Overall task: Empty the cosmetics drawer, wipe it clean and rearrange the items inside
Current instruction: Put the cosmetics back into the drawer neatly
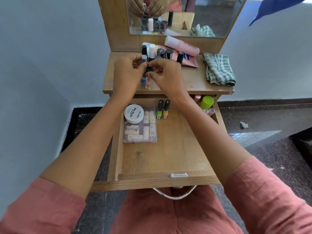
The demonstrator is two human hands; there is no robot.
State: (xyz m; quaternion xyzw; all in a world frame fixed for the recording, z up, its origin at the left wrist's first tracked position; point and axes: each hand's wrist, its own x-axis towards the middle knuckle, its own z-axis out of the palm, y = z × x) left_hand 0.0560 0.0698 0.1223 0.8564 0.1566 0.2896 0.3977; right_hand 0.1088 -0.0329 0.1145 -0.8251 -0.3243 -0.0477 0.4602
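1. Grip, left hand (126,71): the fingers are curled inward and the fingertips pinch the dark cap end of a small bottle (148,82).
2. Grip, right hand (166,76): the fingers are curled, and the thumb and forefinger pinch the same small bottle just below the cap. The bottle has a clear lower body with an orange tint. A second, bluish item shows beside it, but the hands hide most of it.
3. Position: both hands hold the bottle above the front part of the dresser top (189,78), near a cluster of bottles (160,52).
4. Dresser top: a pink bottle (181,45) lies on its side behind the cluster. A green-and-white checked cloth (218,69) lies crumpled at the right.
5. Drawer (170,149): pulled open below the dresser top. It contains a clear case (141,130) of small pale tubes at the left, a white jar (133,114) on that case, a green nail polish bottle (159,109) and a yellow nail polish bottle (166,108) upright at the back, and a lime-green cap (206,102) at the right.
6. Room: a mirror (211,17) stands behind the dresser top, the wall (42,56) is pale, and the floor (270,119) is dark speckled stone.
7. Writing: the white jar reads "zudio" and "NAIL POLISH"; its smaller print is illegible.
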